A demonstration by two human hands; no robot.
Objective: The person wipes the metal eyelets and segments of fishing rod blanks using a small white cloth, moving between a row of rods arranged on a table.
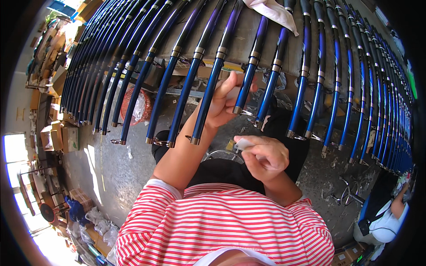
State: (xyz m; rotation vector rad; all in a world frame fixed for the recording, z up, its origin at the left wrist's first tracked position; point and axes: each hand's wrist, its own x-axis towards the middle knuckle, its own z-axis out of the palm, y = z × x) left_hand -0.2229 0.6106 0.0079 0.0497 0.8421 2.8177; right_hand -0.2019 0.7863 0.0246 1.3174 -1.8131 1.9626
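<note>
Blue and black fishing rods [181, 99] lie side by side, their metal-tipped ends pointing toward me. My left hand [222, 104] reaches up between them, closed around one blue rod [246, 84] near the middle; a fingertip shows on its far side and part of the grip is hidden behind it. A pale patch shows by those fingers, too unclear to name. Just below the rod ends, my right hand [268, 157] pinches a small whitish flat piece [243, 144] between thumb and fingers. Small line guides [119, 141] stick out near several rod ends.
The rods rest across a grey workbench [293, 51] with a white cloth [277, 15] on it. Beneath stands a red basket [141, 106] with clear plastic. Cardboard boxes [57, 133] line the left side. Another person [388, 221] is at the lower right, near a metal stool base [350, 193].
</note>
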